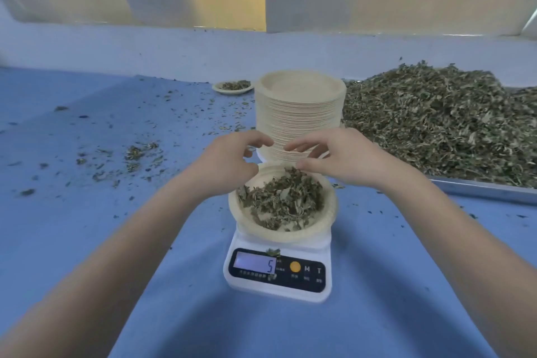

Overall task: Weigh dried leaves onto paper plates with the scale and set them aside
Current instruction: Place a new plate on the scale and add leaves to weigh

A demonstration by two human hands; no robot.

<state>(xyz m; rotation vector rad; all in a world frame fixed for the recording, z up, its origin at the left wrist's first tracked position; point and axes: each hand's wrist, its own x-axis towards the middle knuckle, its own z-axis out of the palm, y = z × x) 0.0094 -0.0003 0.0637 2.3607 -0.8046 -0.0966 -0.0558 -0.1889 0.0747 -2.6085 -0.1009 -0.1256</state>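
Observation:
A white digital scale (277, 273) stands on the blue table, its display reading 5. On it sits a paper plate (328, 212) holding a heap of dried leaves (282, 197). My left hand (232, 160) and my right hand (334, 157) hover over the plate's far rim, fingers loosely curled and pointing toward each other. Neither hand visibly holds anything. Right behind them rises a tall stack of empty paper plates (299, 107).
A big pile of dried leaves (441, 122) fills a metal tray (482, 189) on the right. A filled paper plate (232, 86) sits far back near the wall. Loose leaf crumbs (136, 154) lie scattered over the table's left side.

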